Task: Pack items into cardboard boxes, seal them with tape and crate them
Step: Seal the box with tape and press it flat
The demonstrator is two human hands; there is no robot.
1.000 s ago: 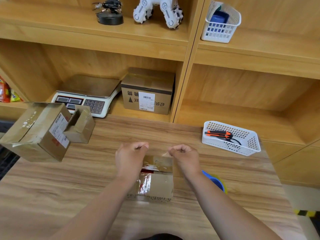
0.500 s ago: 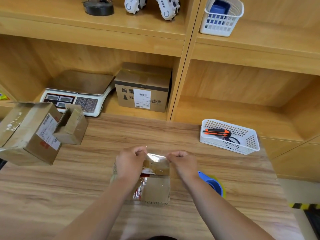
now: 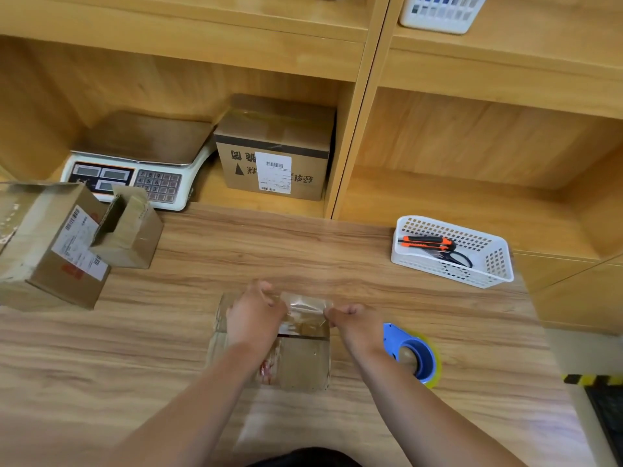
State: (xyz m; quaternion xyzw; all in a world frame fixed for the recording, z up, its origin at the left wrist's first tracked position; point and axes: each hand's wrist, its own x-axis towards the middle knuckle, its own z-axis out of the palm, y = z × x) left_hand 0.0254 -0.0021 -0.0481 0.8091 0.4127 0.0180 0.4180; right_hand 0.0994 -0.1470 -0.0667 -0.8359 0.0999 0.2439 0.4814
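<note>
With left hand (image 3: 254,318) and right hand (image 3: 354,323) each pinching an end, holding tape strip (image 3: 305,306) taut over small box (image 3: 303,362), likely for flat seal.

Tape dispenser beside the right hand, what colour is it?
The tape dispenser is blue; the head view shows it.

Bright, even light — edges bowed

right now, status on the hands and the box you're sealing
Both busy: left hand and right hand each pinch an end of the clear tape, stretched over the small box. tape dispenser lies beside right wrist, not blocking.
</note>
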